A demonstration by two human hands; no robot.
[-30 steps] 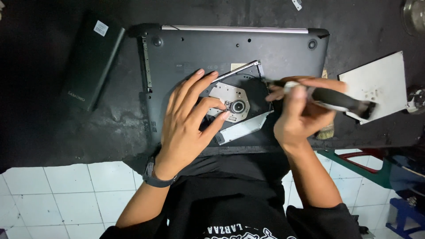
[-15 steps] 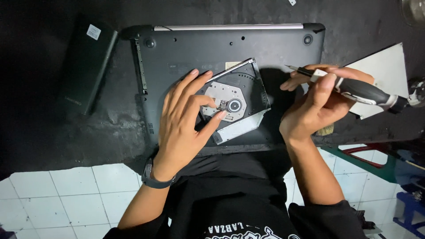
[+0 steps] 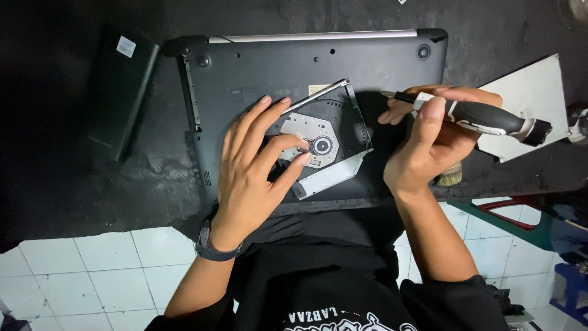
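A dark grey laptop lies bottom-up on a black table. On its underside rests a removed optical disc drive, tilted, with a silver hub in its middle. My left hand lies flat on the drive, fingers spread, fingertips near the hub. To the right of the drive, my right hand is closed around a screwdriver with a black and white handle. Its metal tip points left, just off the drive's right edge.
A flat dark rectangular pack lies left of the laptop. A white board sits at the right, with a small brush partly hidden under my right hand. White floor tiles and a green and red stool frame show below the table edge.
My right hand has drawn the screwdriver to the right, away from the drive, and turned it nearly level. My left hand stays on the drive. The view has shifted slightly.
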